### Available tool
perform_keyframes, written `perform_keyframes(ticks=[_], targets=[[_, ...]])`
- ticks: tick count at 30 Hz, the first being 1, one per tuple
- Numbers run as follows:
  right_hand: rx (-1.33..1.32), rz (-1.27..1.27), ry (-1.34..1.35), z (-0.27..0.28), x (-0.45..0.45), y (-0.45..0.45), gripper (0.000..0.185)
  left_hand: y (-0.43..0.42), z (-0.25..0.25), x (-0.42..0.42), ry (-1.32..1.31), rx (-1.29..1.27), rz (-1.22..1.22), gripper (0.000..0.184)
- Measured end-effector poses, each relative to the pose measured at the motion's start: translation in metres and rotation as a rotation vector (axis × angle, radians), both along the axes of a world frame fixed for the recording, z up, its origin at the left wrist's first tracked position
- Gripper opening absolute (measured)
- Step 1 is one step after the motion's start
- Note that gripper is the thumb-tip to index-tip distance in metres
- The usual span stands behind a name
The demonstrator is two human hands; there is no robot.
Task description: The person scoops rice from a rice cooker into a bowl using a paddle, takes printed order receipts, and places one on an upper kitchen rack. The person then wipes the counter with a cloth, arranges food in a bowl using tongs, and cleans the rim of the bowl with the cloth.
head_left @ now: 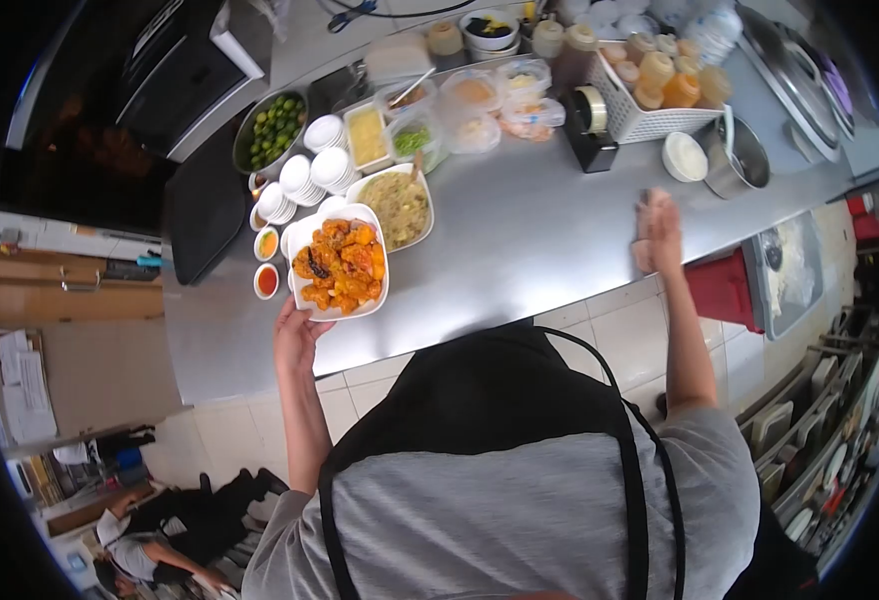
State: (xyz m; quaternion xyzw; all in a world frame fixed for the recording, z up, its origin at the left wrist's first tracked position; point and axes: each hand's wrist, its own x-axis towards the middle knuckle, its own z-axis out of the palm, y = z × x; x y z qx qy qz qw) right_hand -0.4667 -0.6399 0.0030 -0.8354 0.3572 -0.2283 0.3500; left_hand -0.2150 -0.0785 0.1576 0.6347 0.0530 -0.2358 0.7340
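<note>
My left hand (pixel 300 338) holds the near edge of a white square bowl (pixel 387 285) filled with orange glazed pieces of food. Just behind it, partly overlapped, sits another white bowl (pixel 428 232) of rice with a utensil in it. Small cups of red sauce (pixel 267 281) and orange sauce (pixel 267 243) stand to the left of the held bowl. On the right, my right hand (pixel 659 232) is over the steel counter (pixel 520 250) near its front edge, fingers stretched out, holding nothing.
Stacked white lids (pixel 300 178), a pot of green limes (pixel 275 130) and food containers (pixel 368 138) line the back left. A tape dispenser (pixel 590 130), a bottle basket (pixel 650 124) and a metal pot (pixel 740 165) stand right. Another person (pixel 195 520) is at lower left.
</note>
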Motion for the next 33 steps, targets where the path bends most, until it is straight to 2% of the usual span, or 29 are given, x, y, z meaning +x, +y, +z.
perform_keyframes(ticks=[1, 2, 3, 4, 6, 7, 8, 9, 10, 12, 13, 15, 16, 18, 19, 21, 23, 25, 26, 28, 29, 31, 33], targets=[[-0.753, 0.147, 0.369, 0.007, 0.025, 0.029, 0.047, 0.005, 0.001, -0.002, -0.008, 0.012, 0.026, 0.040], [-0.639, 0.116, 0.218, 0.016, 0.050, 0.053, 0.051, 0.008, 0.006, -0.005, -0.022, -0.007, 0.046, 0.038], [-0.814, 0.285, 0.301, 0.038, 0.076, 0.075, 0.049, 0.012, 0.004, -0.006, -0.017, -0.003, 0.069, 0.038], [-0.609, 0.328, 0.111, 0.027, 0.101, 0.093, 0.045, 0.017, 0.003, -0.009, -0.022, -0.033, 0.086, 0.037], [-0.500, 0.598, -0.117, 0.014, 0.140, 0.148, 0.044, 0.024, 0.000, -0.015, -0.019, -0.069, 0.115, 0.037], [-0.682, 0.696, -0.197, 0.016, 0.144, 0.188, 0.048, 0.024, -0.002, -0.018, -0.017, -0.063, 0.136, 0.037], [-0.511, 0.847, -0.077, -0.011, 0.159, 0.221, 0.048, 0.023, -0.003, -0.020, -0.010, -0.068, 0.137, 0.037], [-0.612, 0.997, 0.000, 0.002, 0.160, 0.257, 0.046, 0.021, -0.005, -0.023, -0.007, -0.077, 0.138, 0.037], [-0.400, 1.147, -0.180, 0.017, 0.168, 0.287, 0.050, 0.014, -0.001, -0.027, -0.006, -0.068, 0.155, 0.038], [-0.330, 1.345, -0.184, 0.033, 0.178, 0.338, 0.047, 0.005, -0.002, -0.030, 0.003, -0.084, 0.184, 0.038], [-0.308, 1.440, -0.021, 0.050, 0.178, 0.356, 0.039, 0.003, -0.003, -0.031, 0.017, -0.104, 0.184, 0.038], [-0.335, 1.606, -0.365, 0.010, 0.182, 0.388, 0.031, 0.000, -0.006, -0.031, 0.003, -0.135, 0.185, 0.038], [-0.354, 1.613, -0.374, 0.006, 0.179, 0.387, 0.031, -0.002, -0.005, -0.030, 0.013, -0.142, 0.150, 0.039], [-0.130, 1.820, -0.379, 0.004, 0.172, 0.371, 0.027, -0.012, 0.001, -0.026, 0.032, -0.130, 0.123, 0.040], [-0.034, 1.789, -0.230, 0.005, 0.168, 0.361, 0.026, -0.015, 0.003, -0.025, 0.003, -0.146, 0.107, 0.040], [0.272, 1.592, -0.123, 0.036, 0.167, 0.317, 0.024, -0.023, 0.003, -0.020, -0.026, -0.156, 0.086, 0.037], [0.633, 1.209, -0.353, 0.057, 0.165, 0.270, 0.024, -0.033, 0.009, -0.016, -0.003, -0.138, 0.011, 0.038], [1.281, 0.638, -0.440, 0.068, 0.167, 0.231, 0.024, -0.051, 0.013, -0.015, 0.019, -0.102, -0.105, 0.039], [1.261, 0.647, -0.454, 0.086, 0.168, 0.222, 0.024, -0.064, 0.014, -0.018, 0.046, -0.097, -0.135, 0.039], [1.484, 0.541, -0.652, 0.119, 0.167, 0.209, 0.030, -0.091, 0.013, -0.020, 0.083, -0.154, -0.312, 0.039], [1.472, 0.558, -0.660, 0.123, 0.171, 0.206, 0.030, -0.108, 0.010, -0.024, 0.114, -0.165, -0.366, 0.039], [1.800, 0.583, -0.931, 0.123, 0.176, 0.203, 0.040, -0.138, 0.002, -0.028, 0.191, -0.229, -0.426, 0.038], [1.790, 0.580, -0.837, 0.108, 0.178, 0.200, 0.045, -0.163, -0.011, -0.027, 0.233, -0.291, -0.436, 0.037]])
